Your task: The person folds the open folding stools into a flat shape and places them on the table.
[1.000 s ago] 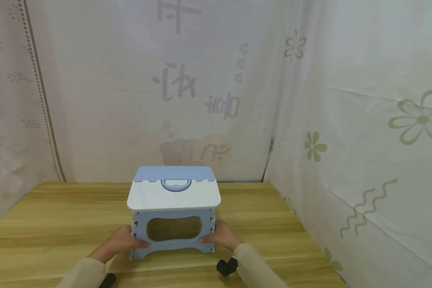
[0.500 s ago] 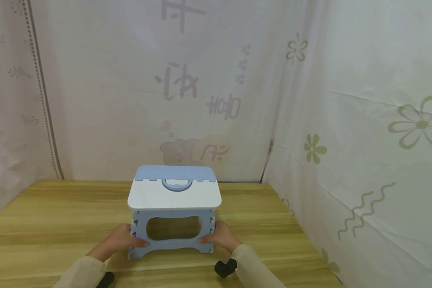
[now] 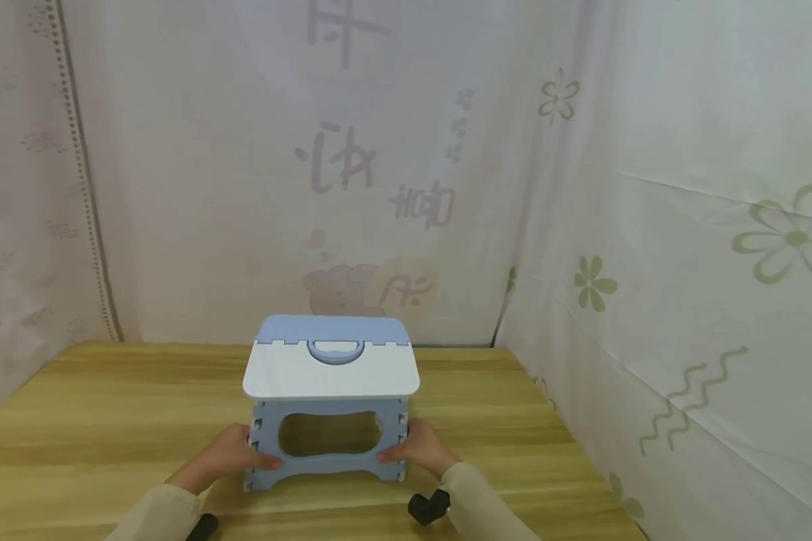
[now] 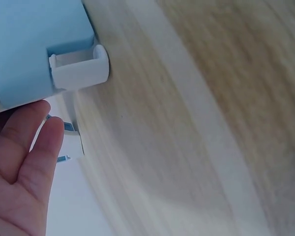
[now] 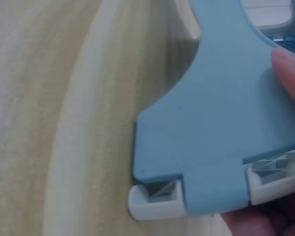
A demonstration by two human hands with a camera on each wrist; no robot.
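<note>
A small blue-and-white step stool (image 3: pixel 328 379) stands upright on the wood-grain worktop (image 3: pixel 514 436), its white-and-blue seat on top and a blue handle set in the middle. Two hands grip it low at its sides. The left hand (image 3: pixel 226 456) has its thumb laid over the front blue panel (image 3: pixel 331 464) — the other fingers (image 4: pixel 42 160) reach round the side, as the left wrist view shows. The right hand (image 3: pixel 422 448) holds the opposite side the same way, thumb on the panel near the oval opening, fingers partly hidden behind the leg. Beige sleeves (image 3: pixel 490 507) cover both forearms, with a black piece (image 3: pixel 428 507) beside the right cuff. Behind the worktop hangs a pale curtain (image 3: pixel 210 188) printed with characters and a bear.
</note>
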